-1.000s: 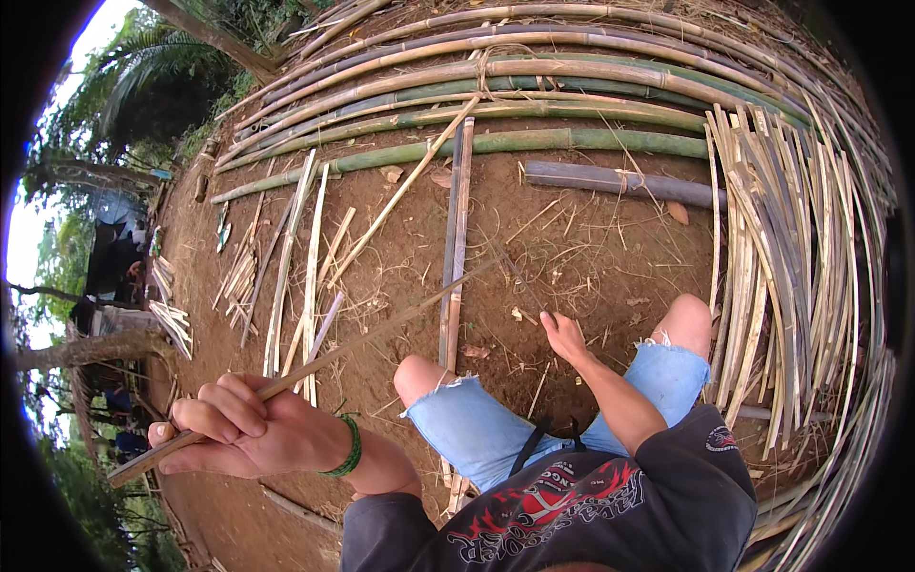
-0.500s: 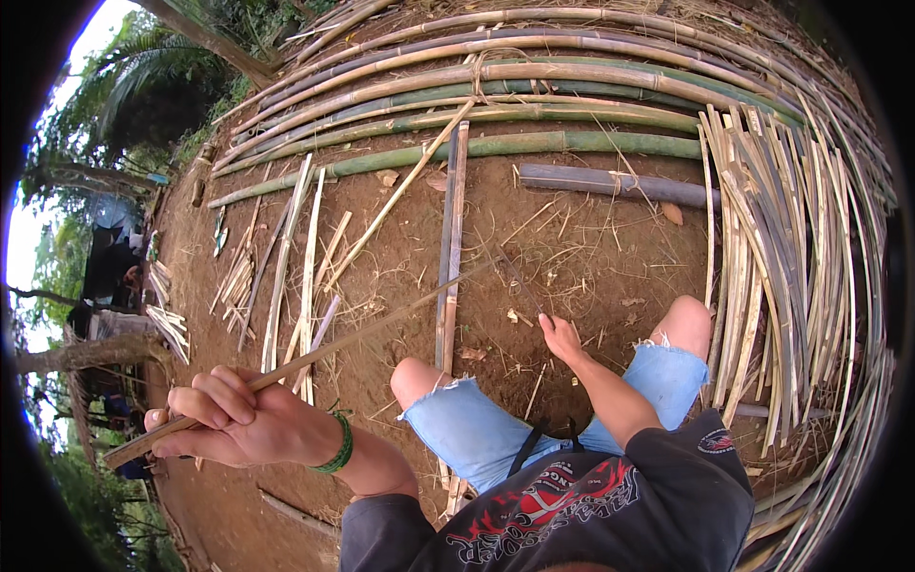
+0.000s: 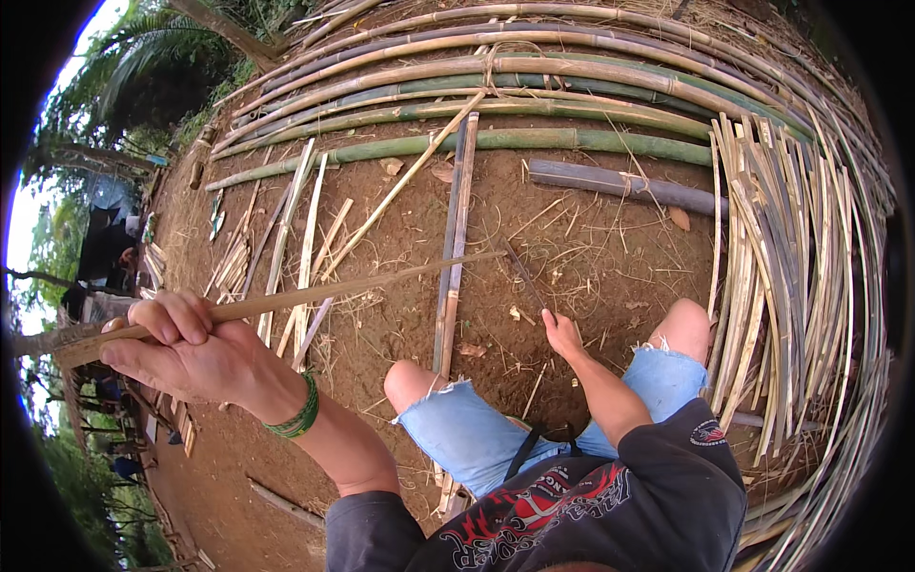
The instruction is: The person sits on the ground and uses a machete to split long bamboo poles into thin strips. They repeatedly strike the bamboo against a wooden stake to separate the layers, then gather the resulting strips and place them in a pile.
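Observation:
My left hand [image 3: 191,348], with a green woven band at its wrist, is raised at the left and closed around a long bamboo strip [image 3: 372,278]. From this grip the strip runs rightward over the ground, narrowing with distance. Its far tip lies by the upper end of a knife [image 3: 521,270] with a long, dark, narrow blade; whether the two touch I cannot tell. Low in front of my knees, my right hand [image 3: 562,334] is wrapped round the knife's lower end, hiding the handle. Two split bamboo lengths [image 3: 456,238] lie on the ground, passing beneath the strip.
Long bamboo poles [image 3: 591,140] lie side by side across the far ground. A thick pile of split strips [image 3: 772,276] lies at the right, next to a short dark bamboo piece [image 3: 624,181]. More strips [image 3: 307,238] are scattered at the left. Shavings and dry leaves cover the brown soil.
My left hand has moved left and upward, bringing the near end of the bamboo strip with it, so the strip lies more level. My right hand with the knife has hardly moved.

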The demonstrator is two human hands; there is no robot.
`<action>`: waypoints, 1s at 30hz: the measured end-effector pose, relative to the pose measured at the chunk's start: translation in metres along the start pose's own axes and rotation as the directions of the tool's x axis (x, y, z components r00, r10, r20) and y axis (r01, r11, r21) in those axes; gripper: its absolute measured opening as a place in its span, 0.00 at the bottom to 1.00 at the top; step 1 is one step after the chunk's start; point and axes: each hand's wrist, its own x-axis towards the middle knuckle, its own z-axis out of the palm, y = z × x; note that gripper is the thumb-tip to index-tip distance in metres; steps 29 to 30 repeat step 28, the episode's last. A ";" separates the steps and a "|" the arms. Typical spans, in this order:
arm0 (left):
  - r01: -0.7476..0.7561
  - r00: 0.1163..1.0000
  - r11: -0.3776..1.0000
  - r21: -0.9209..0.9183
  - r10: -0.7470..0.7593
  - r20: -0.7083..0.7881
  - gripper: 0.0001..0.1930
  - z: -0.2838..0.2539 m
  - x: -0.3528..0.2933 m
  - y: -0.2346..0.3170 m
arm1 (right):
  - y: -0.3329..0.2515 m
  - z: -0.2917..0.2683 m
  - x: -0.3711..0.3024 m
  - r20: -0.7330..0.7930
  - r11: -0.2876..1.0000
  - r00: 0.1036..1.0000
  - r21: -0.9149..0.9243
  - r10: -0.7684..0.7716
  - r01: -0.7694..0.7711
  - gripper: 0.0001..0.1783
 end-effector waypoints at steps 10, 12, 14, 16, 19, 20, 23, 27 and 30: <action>0.025 1.000 1.000 -0.007 -0.025 -0.007 0.16 -0.018 0.010 -0.008 | -0.045 0.001 -0.018 0.105 0.982 0.985 0.140 -0.139 0.124 0.30; 0.019 0.999 1.000 -0.013 -0.019 -0.031 0.15 0.003 0.010 -0.013 | 0.003 0.015 0.010 -0.083 0.990 0.987 0.007 -0.139 0.140 0.29; -0.002 0.999 1.000 0.028 0.003 -0.038 0.15 -0.004 0.008 -0.010 | -0.010 0.008 0.008 0.105 0.997 0.994 0.070 0.024 -0.032 0.30; -0.003 1.000 1.000 0.022 0.003 -0.009 0.15 -0.008 0.007 -0.006 | -0.020 0.002 0.002 0.115 0.999 0.992 0.034 -0.043 0.039 0.30; -0.001 0.999 1.000 0.017 0.000 0.040 0.14 -0.012 0.008 -0.009 | -0.038 0.004 -0.013 0.053 0.982 0.984 0.087 -0.172 0.167 0.29; 0.002 1.000 1.000 0.010 -0.003 0.029 0.14 -0.005 0.009 -0.011 | -0.029 0.008 -0.007 0.002 0.970 0.975 0.095 -0.224 0.222 0.29; -0.006 1.000 0.999 0.039 0.005 0.013 0.15 0.001 0.008 -0.011 | -0.038 0.004 0.001 0.117 0.993 0.989 0.086 -0.093 0.084 0.30; 0.005 1.000 0.995 0.103 -0.007 0.023 0.19 0.000 0.008 -0.006 | -0.041 0.004 -0.015 0.081 0.989 0.987 0.067 -0.137 0.131 0.31; 0.011 1.000 0.994 0.113 -0.014 0.023 0.22 0.002 0.008 -0.007 | -0.042 0.004 -0.014 0.079 0.988 0.987 0.071 -0.139 0.133 0.31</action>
